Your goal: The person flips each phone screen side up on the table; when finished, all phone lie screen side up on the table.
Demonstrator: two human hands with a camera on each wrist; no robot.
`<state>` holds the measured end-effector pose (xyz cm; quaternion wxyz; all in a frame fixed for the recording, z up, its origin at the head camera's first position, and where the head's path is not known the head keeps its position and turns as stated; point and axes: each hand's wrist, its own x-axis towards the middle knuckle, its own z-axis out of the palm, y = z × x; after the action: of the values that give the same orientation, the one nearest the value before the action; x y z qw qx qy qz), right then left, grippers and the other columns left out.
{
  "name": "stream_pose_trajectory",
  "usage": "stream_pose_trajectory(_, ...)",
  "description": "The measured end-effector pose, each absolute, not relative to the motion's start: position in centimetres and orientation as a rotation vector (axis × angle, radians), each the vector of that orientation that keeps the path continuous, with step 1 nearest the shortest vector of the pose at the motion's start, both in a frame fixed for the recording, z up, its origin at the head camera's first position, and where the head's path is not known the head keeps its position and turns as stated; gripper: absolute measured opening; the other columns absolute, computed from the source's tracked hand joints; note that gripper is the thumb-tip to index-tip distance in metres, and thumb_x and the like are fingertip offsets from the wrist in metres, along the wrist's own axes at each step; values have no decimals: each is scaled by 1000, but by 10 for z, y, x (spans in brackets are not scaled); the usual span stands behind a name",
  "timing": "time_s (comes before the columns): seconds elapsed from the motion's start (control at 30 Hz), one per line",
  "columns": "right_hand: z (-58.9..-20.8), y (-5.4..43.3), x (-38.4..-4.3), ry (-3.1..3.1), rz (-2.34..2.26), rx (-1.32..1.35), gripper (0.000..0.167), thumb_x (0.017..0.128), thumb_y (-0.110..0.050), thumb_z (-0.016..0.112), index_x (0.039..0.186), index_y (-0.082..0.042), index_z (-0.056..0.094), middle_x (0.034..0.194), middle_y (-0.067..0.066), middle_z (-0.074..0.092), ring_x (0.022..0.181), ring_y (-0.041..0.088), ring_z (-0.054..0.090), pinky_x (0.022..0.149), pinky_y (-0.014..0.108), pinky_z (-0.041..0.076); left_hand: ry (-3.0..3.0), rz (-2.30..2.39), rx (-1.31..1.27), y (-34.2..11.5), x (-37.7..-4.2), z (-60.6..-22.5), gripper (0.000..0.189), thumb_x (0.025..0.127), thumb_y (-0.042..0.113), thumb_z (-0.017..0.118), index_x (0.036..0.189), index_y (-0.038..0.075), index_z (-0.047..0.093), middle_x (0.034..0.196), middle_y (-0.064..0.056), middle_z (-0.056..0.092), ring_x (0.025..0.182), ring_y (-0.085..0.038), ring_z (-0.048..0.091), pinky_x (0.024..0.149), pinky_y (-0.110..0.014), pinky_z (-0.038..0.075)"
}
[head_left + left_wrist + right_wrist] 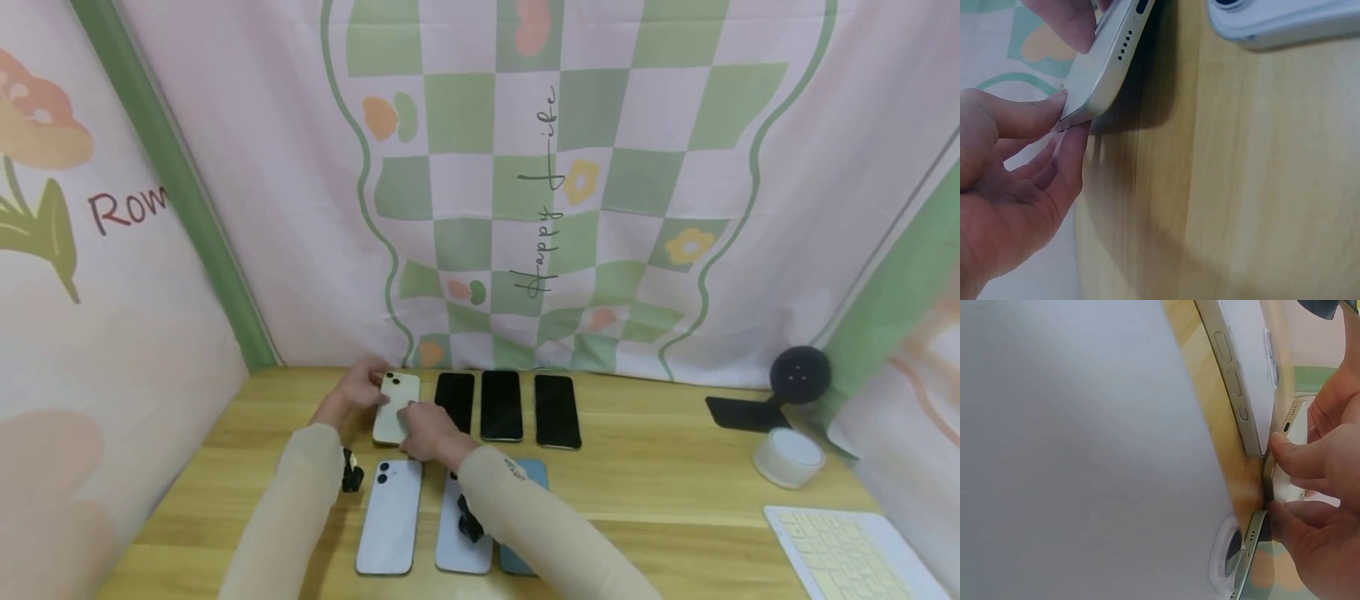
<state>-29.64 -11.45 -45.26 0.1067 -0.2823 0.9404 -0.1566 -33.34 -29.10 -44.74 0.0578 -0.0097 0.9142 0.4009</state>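
Observation:
A pale yellow phone (pixel 390 427) is held back side up at the left of the back row. My left hand (pixel 356 392) pinches its left edge; in the left wrist view, the thumb lies over the phone (pixel 1099 75) and fingers sit beneath. My right hand (pixel 431 429) grips the lower right part, thumb and fingers along the edge in the right wrist view. The phone's near end stands tilted over the table, casting a shadow. Beside it lies a black-screened phone (pixel 455 396), partly hidden by my right hand.
Two more black-screened phones, a middle one (pixel 501 406) and a right one (pixel 557 411), continue the row. Nearer lie a white phone (pixel 389 517), another pale phone (pixel 454 542) and a blue-green phone (pixel 536 472) under my right forearm. Rightward are tape (pixel 789 458), a black stand (pixel 799 377) and a keyboard (pixel 843 546).

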Motion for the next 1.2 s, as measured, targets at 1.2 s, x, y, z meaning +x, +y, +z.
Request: stream_pose_trajectory(1.2,-429,-89,-292,2543,-1206,-574,52,102,-24,65,148,-3,55,149,19,61,136,35,60,112,50,53,2890,679,-182,-253,-328,-387,61,83,3,60,142,-5,53,137,-26,64,76,-21,69,59,-24,58)
